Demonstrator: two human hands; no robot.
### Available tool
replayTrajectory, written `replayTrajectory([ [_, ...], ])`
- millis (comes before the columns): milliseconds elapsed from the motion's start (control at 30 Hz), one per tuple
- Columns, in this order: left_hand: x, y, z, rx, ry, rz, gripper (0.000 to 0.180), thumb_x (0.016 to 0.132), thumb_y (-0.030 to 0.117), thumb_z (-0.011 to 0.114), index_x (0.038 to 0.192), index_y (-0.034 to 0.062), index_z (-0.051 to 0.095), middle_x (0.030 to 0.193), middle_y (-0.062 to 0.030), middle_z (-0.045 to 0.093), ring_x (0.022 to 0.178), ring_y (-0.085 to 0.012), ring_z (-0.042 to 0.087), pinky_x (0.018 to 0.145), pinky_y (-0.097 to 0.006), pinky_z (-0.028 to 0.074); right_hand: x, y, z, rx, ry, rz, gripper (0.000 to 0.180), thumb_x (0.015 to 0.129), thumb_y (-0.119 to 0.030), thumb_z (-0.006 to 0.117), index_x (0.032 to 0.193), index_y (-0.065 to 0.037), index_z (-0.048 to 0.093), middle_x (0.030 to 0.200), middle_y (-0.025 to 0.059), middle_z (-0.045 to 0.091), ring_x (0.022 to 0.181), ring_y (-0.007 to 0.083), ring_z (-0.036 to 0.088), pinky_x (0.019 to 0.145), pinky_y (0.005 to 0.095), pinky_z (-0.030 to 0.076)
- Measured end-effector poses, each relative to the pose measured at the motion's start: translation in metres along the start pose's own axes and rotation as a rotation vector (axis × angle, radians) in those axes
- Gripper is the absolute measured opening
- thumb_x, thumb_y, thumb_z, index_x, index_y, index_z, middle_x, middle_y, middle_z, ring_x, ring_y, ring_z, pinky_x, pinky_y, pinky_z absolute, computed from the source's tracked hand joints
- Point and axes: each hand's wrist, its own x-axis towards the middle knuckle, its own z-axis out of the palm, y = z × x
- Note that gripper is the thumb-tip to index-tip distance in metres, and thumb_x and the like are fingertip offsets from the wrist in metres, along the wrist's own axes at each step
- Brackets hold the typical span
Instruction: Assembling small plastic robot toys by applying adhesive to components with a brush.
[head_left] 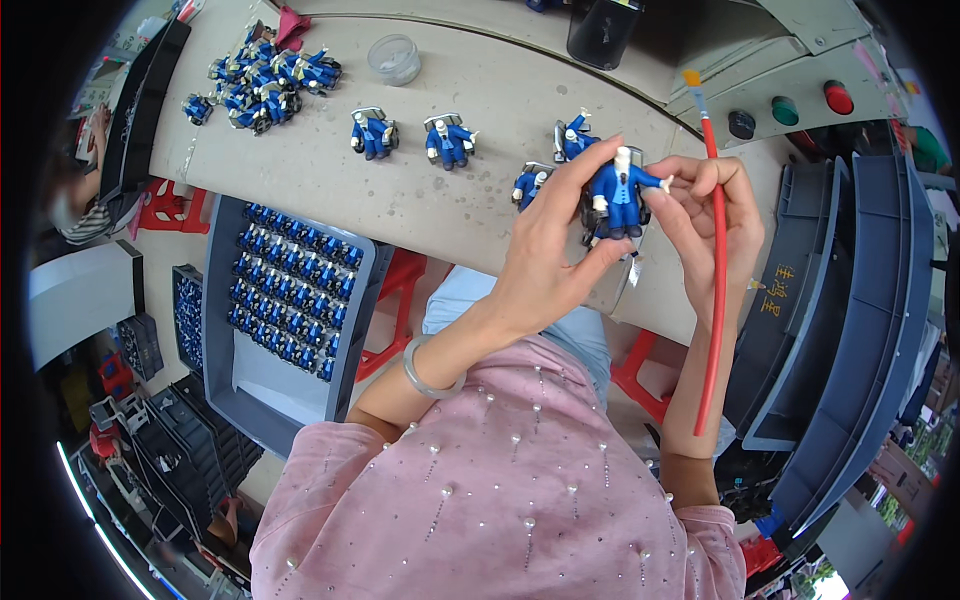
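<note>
Holding the blue figurine [618, 196] pinched in the left hand [548, 250], just in front of the table [330, 170] edge, calls for a steady grip and a slight turn toward the brush; the right hand [712, 215] is closed on the red paintbrush [716, 250], beside it. Farther across the table stand more blue figurines [448, 140]

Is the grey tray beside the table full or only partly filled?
Partly filled: the grey tray holds rows of blue figures at its far end; the near end shows bare bottom.
</note>
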Motion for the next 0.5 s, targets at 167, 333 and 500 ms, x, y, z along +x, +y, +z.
replayTrajectory([
  [167, -0.007, 0.012, -0.006, -0.508, 0.001, -0.355, 0.079, 0.076, 0.002, 0.074, 0.142, 0.0031, 0.030, 0.124, -0.0134, 0.051, 0.113, -0.0185, 0.054, 0.096, -0.032, 0.045, -0.015, 0.011, -0.016, 0.143, -0.012, 0.052, 0.014, 0.094, -0.006, 0.054, 0.104, 0.003, 0.053, 0.100, 0.0166, 0.065, 0.089, 0.0176, 0.063, 0.081, 0.0295, 0.050],
  [333, -0.008, 0.015, -0.012, -0.535, -0.002, -0.404, 0.078, 0.077, 0.002, 0.074, 0.141, 0.0013, 0.029, 0.124, -0.0134, 0.051, 0.114, -0.0193, 0.054, 0.096, -0.033, 0.045, -0.036, 0.017, -0.024, 0.008, 0.089, 0.030, 0.023, 0.098, -0.013, 0.047, 0.109, 0.005, 0.056, 0.095, 0.0164, 0.068, 0.085, 0.0180, 0.061, 0.082, 0.0305, 0.048],
  [500, -0.010, 0.009, -0.013, -0.670, -0.003, -0.466, 0.078, 0.078, 0.009, 0.075, 0.141, -0.0030, 0.030, 0.124, -0.0155, 0.052, 0.107, -0.0200, 0.057, 0.082, -0.035, 0.057, -0.044, 0.017, -0.023, 0.015, 0.124, 0.067, 0.022, 0.098, -0.013, 0.048, 0.108, 0.005, 0.056, 0.094, 0.0158, 0.068, 0.083, 0.0169, 0.060, 0.081, 0.0293, 0.047],
])
